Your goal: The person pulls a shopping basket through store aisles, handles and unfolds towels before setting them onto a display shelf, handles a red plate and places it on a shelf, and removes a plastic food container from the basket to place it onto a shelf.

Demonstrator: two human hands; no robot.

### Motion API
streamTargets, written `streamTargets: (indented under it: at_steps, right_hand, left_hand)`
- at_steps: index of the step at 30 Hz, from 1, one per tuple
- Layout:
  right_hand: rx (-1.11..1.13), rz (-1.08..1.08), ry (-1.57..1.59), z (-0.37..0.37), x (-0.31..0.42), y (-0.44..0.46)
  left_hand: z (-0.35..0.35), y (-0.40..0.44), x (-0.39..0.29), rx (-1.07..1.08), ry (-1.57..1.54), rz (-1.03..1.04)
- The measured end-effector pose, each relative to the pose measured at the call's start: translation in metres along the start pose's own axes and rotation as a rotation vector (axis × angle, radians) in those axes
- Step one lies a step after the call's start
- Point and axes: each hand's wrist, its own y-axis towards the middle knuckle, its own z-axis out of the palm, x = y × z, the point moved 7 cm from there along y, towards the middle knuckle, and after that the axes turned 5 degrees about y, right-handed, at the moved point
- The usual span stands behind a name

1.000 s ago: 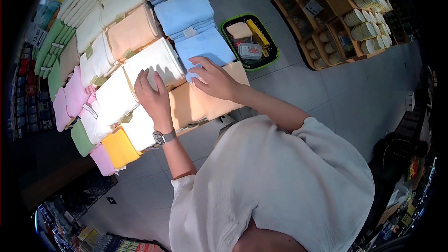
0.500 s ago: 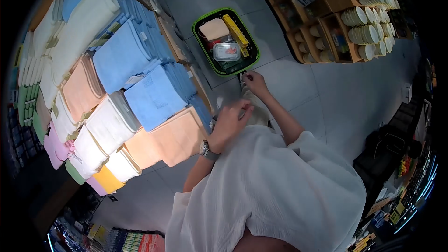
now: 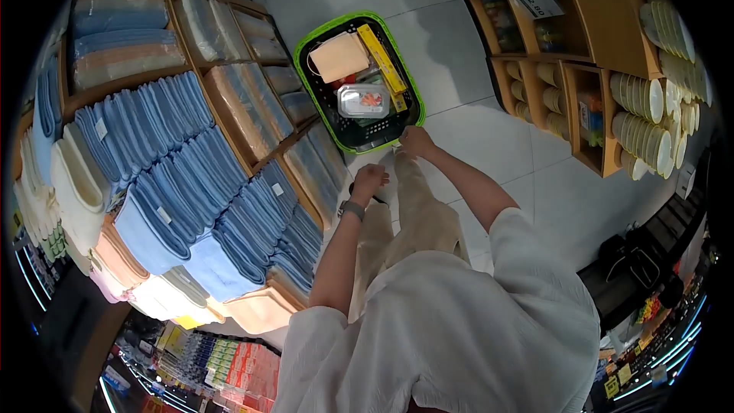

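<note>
My right hand [image 3: 416,142] is closed at the near right corner of the black basket with a green rim [image 3: 420,107]; what its fingers hold is hidden. My left hand [image 3: 370,182], with a watch on the wrist, hangs below the basket with curled fingers, and I cannot make out anything in it. Inside the basket lie a folded peach cloth [image 3: 339,57], a long yellow box [image 3: 381,56] and a clear plastic container with a red pattern [image 3: 363,101].
To the left, stacked blue towels [image 3: 176,176] fill a display beside wooden compartments of wrapped towels [image 3: 248,107]. At the right stands a wooden shelf [image 3: 604,0] with white cups [image 3: 642,99] and a price sign [image 3: 538,0]. A black bag [image 3: 631,260] is farther right.
Both hands have left the towels and moved toward the basket. My right hand has come to its corner. The view has shifted, showing more of the towel display's side.
</note>
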Motion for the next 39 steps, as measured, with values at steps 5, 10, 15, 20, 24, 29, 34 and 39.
streamTargets:
  at_steps: [5,10,15,20,24,29,34,39]
  right_hand:
    - [-0.127,0.038,0.078,0.005,-0.029,0.096]
    - [-0.057,-0.078,0.067,0.020,-0.012,0.179]
    - [0.049,-0.070,0.173,0.024,0.010,0.250]
    - [0.004,0.013,0.268,0.017,0.021,0.295]
    - [-0.180,0.041,0.214,0.039,0.001,0.329]
    - [-0.323,-0.102,0.432,0.034,0.012,0.323]
    - [-0.314,-0.030,0.546,0.029,0.024,0.307]
    - [-0.169,0.144,1.139,0.031,0.035,0.245]
  left_hand:
    - [-0.055,0.093,0.003,-0.153,0.100,-0.049]
    - [-0.100,0.171,-0.028,-0.204,0.129,0.018]
    - [-0.149,0.243,-0.070,-0.409,0.274,0.168]
    - [-0.170,0.289,-0.093,-0.537,0.018,0.022]
    - [-0.175,0.322,-0.102,-0.516,-0.057,0.053]
    - [-0.177,0.338,-0.102,-0.460,-0.205,0.068]
    - [-0.180,0.318,-0.118,-0.507,-0.131,0.135]
    - [-0.167,0.247,-0.145,-0.611,-0.016,0.330]
